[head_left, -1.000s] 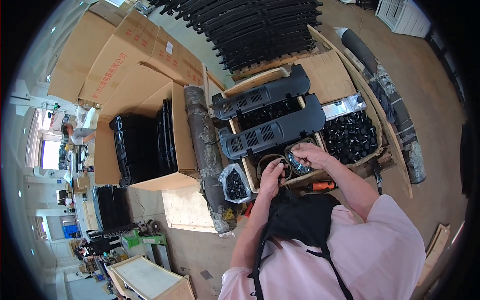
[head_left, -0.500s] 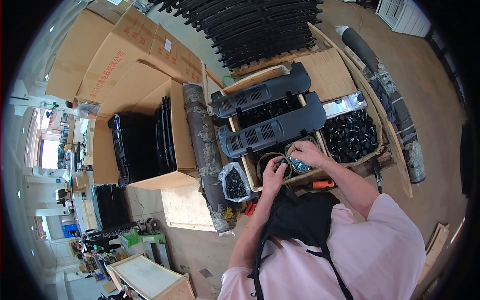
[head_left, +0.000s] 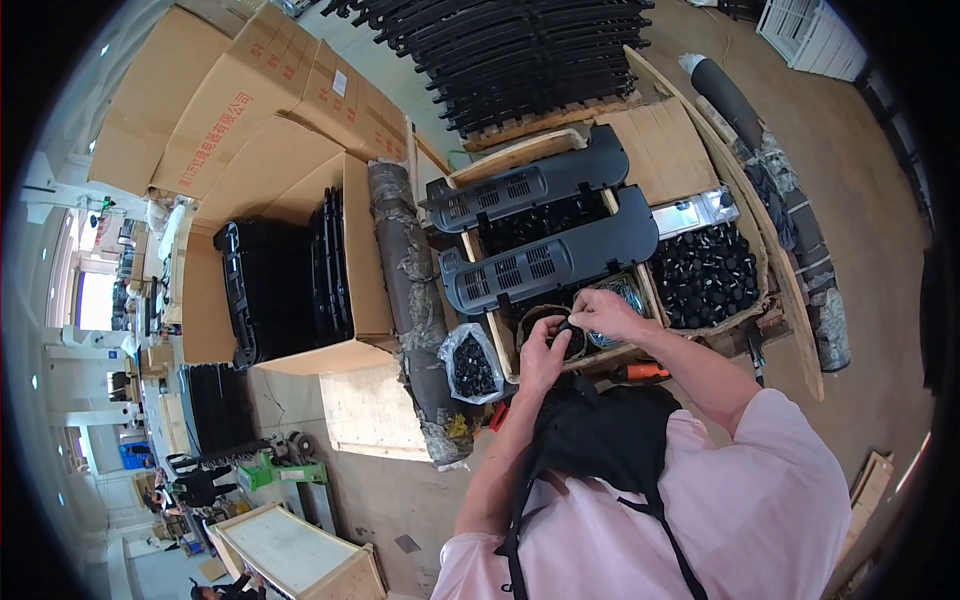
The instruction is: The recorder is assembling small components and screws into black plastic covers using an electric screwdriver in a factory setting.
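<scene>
Both my hands meet over the front of a wooden crate, fingertips nearly touching. My left hand (head_left: 543, 355) is closed in a pinch on a small black part (head_left: 566, 324), too small to name. Against that same part, the thumb and fingers of my right hand (head_left: 606, 314) are pressed together; anything else inside them is hidden. Beneath the hands are a round container (head_left: 526, 326) and a bin of silvery screws (head_left: 627, 294). Just beyond lies a dark grey vented panel (head_left: 560, 262), with a second vented panel (head_left: 540, 178) behind it.
Black round-headed knobs (head_left: 705, 275) fill a box at right. A clear bag of small black parts (head_left: 474, 363) stands left of the crate. An orange-and-black tool (head_left: 641, 372) lies at the front edge. Further left are a wrapped roll (head_left: 398, 240) and an open carton (head_left: 365, 250) of black panels.
My right hand has moved slightly left, bringing its fingertips against the black part in my left hand. A shiny bit earlier at the right fingertips no longer shows.
</scene>
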`<move>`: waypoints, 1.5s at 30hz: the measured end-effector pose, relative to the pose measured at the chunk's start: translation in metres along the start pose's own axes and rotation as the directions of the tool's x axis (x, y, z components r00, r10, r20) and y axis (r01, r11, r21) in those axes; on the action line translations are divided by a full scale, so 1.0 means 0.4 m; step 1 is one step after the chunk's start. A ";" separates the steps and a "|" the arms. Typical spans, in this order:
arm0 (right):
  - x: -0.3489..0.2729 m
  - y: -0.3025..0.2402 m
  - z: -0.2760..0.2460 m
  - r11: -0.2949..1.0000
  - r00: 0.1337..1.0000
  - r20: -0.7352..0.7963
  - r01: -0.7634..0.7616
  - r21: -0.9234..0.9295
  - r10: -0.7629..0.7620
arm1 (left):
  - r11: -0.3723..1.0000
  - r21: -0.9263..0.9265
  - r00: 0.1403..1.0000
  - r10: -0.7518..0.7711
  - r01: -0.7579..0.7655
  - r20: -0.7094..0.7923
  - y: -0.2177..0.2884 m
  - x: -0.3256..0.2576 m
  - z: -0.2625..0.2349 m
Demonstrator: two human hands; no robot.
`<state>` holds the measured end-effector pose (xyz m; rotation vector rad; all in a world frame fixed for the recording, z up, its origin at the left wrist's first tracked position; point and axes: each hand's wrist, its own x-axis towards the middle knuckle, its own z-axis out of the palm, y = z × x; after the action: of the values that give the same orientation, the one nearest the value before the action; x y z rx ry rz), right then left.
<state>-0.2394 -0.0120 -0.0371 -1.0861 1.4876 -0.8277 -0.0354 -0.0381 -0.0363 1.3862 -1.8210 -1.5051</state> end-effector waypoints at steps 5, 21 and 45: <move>0.035 -0.039 0.030 0.979 0.996 0.058 0.084 -0.187 -0.074 | 0.987 0.128 0.994 0.099 -0.094 -0.035 0.010 0.007 -0.058; 0.220 -0.141 0.164 0.781 0.922 0.022 0.340 -0.523 -0.386 | 0.809 0.557 0.960 0.272 -0.188 -0.071 0.037 0.128 -0.282; 0.224 -0.163 0.102 0.998 0.999 0.005 0.045 -0.043 -0.044 | 0.904 0.409 0.974 0.188 -0.122 -0.125 -0.025 0.152 -0.288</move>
<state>-0.1882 -0.1163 -0.0162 -1.1556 1.4884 -0.8273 0.0343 -0.1476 -0.0226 1.4469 -2.1546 -0.9415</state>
